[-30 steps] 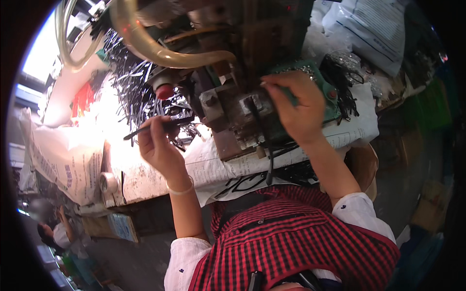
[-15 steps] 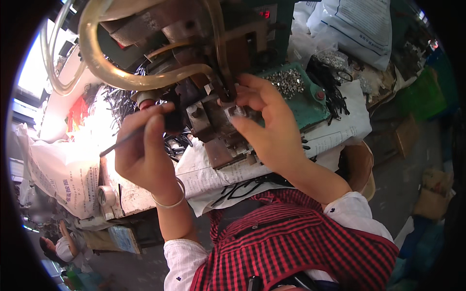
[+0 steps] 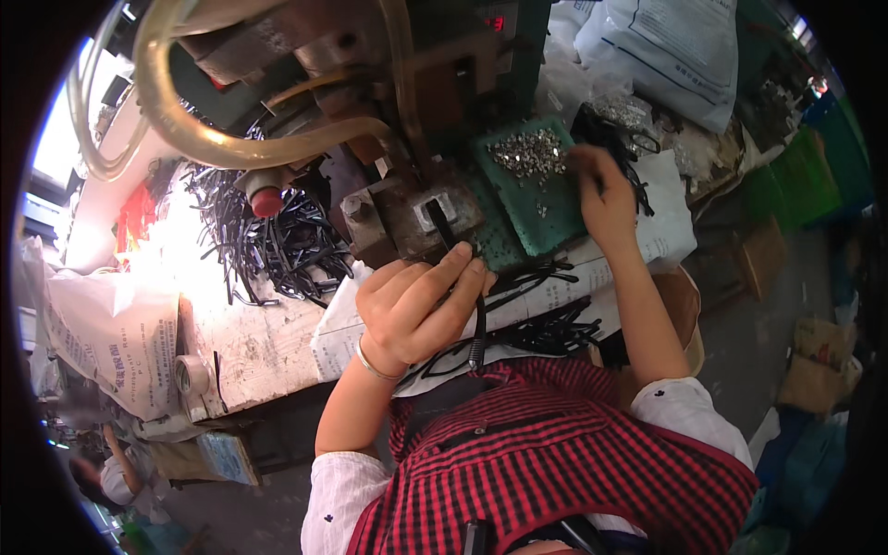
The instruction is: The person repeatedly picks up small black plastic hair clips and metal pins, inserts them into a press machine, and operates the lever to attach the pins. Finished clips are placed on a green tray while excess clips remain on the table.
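Note:
My left hand (image 3: 416, 310) pinches a thin black rod (image 3: 460, 268), its upper end in the metal fixture (image 3: 435, 215) of the machine and its lower end hanging over the table edge. My right hand (image 3: 606, 194) reaches right to a pile of black rods (image 3: 618, 153), fingers curled among them; whether it holds one is hidden. Between the hands lies a green tray (image 3: 523, 231) with several small silver parts (image 3: 529, 153). A metal bangle sits on my left wrist.
A large heap of black rods (image 3: 273, 245) lies left of the machine, near a red button (image 3: 266, 202). Yellowish hoses (image 3: 199, 139) loop overhead. White sacks (image 3: 116, 338) stand at left and top right (image 3: 666, 51). More black rods (image 3: 546, 328) lie on the paper-covered table edge. Another person crouches at lower left.
My left hand has moved from the left heap to the fixture with a rod. My right hand has left the fixture and swung right to the rod pile.

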A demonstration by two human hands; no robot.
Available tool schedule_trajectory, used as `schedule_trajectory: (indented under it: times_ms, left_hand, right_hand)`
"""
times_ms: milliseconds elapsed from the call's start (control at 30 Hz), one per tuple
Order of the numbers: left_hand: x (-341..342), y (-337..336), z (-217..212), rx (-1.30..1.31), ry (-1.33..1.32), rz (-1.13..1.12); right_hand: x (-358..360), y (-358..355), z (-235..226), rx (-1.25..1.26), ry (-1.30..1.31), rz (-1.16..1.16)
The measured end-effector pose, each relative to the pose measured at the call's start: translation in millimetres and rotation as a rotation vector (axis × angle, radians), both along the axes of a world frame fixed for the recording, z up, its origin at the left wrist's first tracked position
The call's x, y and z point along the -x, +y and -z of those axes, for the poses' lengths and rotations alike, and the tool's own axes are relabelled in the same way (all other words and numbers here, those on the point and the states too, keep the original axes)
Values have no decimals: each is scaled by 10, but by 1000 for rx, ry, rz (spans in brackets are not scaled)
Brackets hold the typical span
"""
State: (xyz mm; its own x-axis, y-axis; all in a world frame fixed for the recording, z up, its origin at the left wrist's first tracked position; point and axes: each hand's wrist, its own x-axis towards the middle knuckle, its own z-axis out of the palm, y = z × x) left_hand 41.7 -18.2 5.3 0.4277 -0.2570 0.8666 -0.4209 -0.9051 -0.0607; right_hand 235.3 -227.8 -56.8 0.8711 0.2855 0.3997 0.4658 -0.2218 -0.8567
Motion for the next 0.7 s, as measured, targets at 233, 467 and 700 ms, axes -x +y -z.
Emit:
schedule_trajectory:
  times_ms: [233, 467, 700]
  left_hand:
    - [62, -38, -51, 52, 90, 1]
    - [418, -251, 64, 421, 304, -75]
    - [1245, 217, -178, 355, -117, -522]
  right_hand:
    - [348, -82, -13, 454, -97, -8]
    - [410, 117, 38, 731, -294, 115]
    - [454, -53, 46, 474, -35, 188]
